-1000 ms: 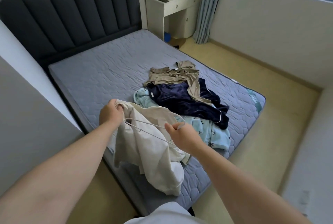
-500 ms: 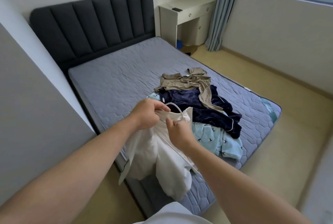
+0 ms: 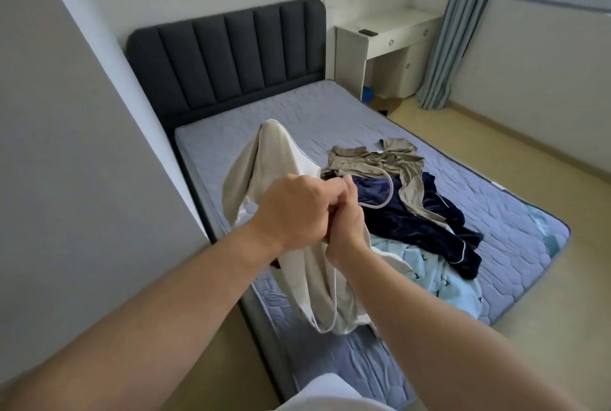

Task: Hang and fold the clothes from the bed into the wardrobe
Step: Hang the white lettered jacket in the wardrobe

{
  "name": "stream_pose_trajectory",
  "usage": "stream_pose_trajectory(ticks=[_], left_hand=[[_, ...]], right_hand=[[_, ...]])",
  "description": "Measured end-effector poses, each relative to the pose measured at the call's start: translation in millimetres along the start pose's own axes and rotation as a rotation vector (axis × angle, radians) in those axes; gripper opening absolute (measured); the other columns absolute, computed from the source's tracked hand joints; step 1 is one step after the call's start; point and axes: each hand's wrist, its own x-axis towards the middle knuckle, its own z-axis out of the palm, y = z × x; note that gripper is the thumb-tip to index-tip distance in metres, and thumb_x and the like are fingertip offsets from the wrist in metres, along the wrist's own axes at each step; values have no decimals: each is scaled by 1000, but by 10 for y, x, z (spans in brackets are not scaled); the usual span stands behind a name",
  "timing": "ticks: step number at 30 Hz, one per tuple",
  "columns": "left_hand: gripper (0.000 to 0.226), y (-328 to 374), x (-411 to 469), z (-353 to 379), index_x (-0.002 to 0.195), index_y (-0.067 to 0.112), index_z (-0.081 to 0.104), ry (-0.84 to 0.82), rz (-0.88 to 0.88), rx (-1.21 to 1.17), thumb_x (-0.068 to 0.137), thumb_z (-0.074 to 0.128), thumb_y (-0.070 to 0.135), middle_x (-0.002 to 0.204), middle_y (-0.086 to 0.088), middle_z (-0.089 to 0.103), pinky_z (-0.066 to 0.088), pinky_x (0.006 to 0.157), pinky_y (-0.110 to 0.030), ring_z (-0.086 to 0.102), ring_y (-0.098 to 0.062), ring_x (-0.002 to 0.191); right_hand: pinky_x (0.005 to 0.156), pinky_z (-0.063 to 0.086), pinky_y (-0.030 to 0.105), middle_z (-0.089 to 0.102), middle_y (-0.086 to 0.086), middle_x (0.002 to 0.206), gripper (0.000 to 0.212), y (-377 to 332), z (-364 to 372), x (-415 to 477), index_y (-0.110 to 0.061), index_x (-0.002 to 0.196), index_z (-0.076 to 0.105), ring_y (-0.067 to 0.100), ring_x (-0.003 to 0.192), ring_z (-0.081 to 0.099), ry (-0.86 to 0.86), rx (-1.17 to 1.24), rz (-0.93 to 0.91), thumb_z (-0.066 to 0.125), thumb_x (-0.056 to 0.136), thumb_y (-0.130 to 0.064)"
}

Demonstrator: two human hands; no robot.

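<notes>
Above grey mattress point(image 3: 297, 106), left hand point(image 3: 291, 209) fingers point(image 3: 332, 188) clutching cream garment point(image 3: 274, 152), right hand point(image 3: 347, 229) fingers round hanger point(image 3: 388, 194)

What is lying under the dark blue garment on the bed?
A light blue patterned garment shows below the dark blue garment; how far it reaches underneath is hidden.

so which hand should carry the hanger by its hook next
Probably right: the right hand grips the hanger just below its hook, which loops out on that side, while the left hand is holding the shirt.
</notes>
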Motion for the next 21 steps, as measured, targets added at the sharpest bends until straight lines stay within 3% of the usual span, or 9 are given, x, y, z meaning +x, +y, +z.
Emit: stream_pose_trajectory(ticks=[3, 6, 8, 10, 12, 14, 16, 19, 21], left_hand=[[22, -27, -122, -23, 93, 20, 72, 97, 85, 163, 80, 61, 7, 67, 4, 66, 47, 44, -31, 60, -21, 52], [31, -83, -272, 16, 104, 13, 73, 173, 75, 94, 78, 64, -1, 108, 3, 74, 53, 49, -31, 67, -21, 61], [37, -120, -345, 21, 110, 13, 71, 134, 71, -53, 76, 65, -1, 129, 3, 67, 57, 59, -26, 72, -18, 77], [35, -183, -395, -11, 113, 13, 68, 112, 60, -180, 79, 59, 8, 130, 4, 65, 58, 62, -28, 69, -13, 79], [33, -277, -376, -48, 111, 10, 67, 191, 42, -183, 80, 54, 11, 120, 1, 68, 56, 62, -34, 65, -15, 75], [34, -400, -255, -76, 112, 5, 66, 266, 53, -88, 81, 50, 4, 117, -6, 68, 54, 82, -39, 66, -24, 95], [43, -538, -55, -112, 118, 3, 65, 239, 95, 22, 81, 44, 1, 126, -10, 65, 44, 104, -42, 59, -29, 119], [51, -764, 239, -140, 128, 4, 62, 137, 77, 157, 82, 39, 1, 139, -12, 59, 30, 116, -48, 49, -32, 134], [48, -911, 378, -143, 135, 7, 58, 87, 9, 220, 90, 42, 1, 145, -10, 52, 24, 118, -50, 41, -30, 141]], right_hand=[[65, 38, 39, 52, 8, 70, 57, -104, 98, -11, -16, 70, 59, 24, 69, 50, 5, 12, -4, 56, 73, -73], [49, 35, 27, 45, -2, 53, 31, -167, 149, 9, -19, 62, 54, 17, 54, 45, 4, -64, -84, 58, 76, -46], [51, 34, 30, 44, -7, 48, 32, -193, 138, 22, -23, 48, 54, 13, 49, 41, -30, -128, -161, 52, 78, -34], [57, 35, 35, 46, -11, 45, 35, -229, 127, 14, -27, 43, 59, 13, 49, 42, -32, -202, -201, 49, 76, -35], [60, 35, 38, 45, -11, 47, 31, -248, 118, 4, -28, 44, 57, 16, 52, 42, -26, -244, -230, 49, 73, -37], [60, 34, 39, 44, -9, 50, 26, -264, 108, -22, -26, 47, 52, 18, 55, 41, -19, -264, -262, 50, 71, -37], [58, 32, 37, 41, -7, 52, 24, -279, 91, -52, -24, 51, 44, 17, 54, 38, -37, -256, -310, 51, 72, -33], [56, 24, 40, 29, 3, 57, 28, -355, 41, -113, -21, 55, 31, 22, 58, 27, -64, -248, -401, 49, 75, -27], [54, 23, 37, 28, 0, 55, 38, -408, -19, -117, -24, 53, 30, 20, 55, 25, -65, -220, -433, 52, 84, -26]])
